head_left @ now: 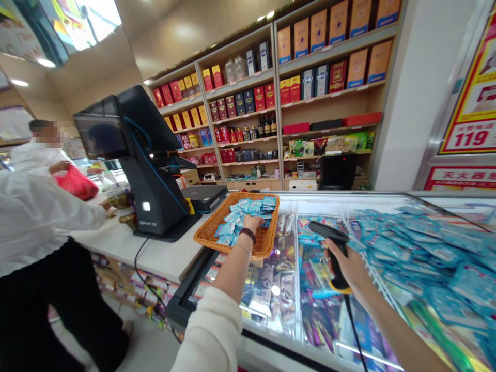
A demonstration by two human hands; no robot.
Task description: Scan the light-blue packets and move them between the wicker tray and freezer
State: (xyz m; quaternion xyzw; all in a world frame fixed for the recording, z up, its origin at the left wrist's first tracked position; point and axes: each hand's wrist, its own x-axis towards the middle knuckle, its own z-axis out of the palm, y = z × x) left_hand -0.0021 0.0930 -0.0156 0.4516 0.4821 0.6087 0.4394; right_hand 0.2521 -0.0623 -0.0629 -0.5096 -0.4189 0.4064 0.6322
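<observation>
Here we are at the shop counter, and your left hand [251,223] is down on the blue foil packets [248,209] in the wicker basket [267,243]. Your fingers are buried among them, so I can't tell whether they've closed on one. That basket is perched at the corner where the white counter [155,253] meets the glass-topped display case [349,199]. Your right hand [349,268] is wrapped firmly round a corded handheld barcode scanner [340,263], held above the glass with its nose angled toward the basket. More blue packets [426,248] cover the right end of the case. This looks like the scanning step, taking packets from the basket; the next move calls for one packet lifted clear and brought under the scanner's nose. Off to your left, a co-worker in a white shirt [39,217] reaches along the counter past the black till terminal [151,170].
</observation>
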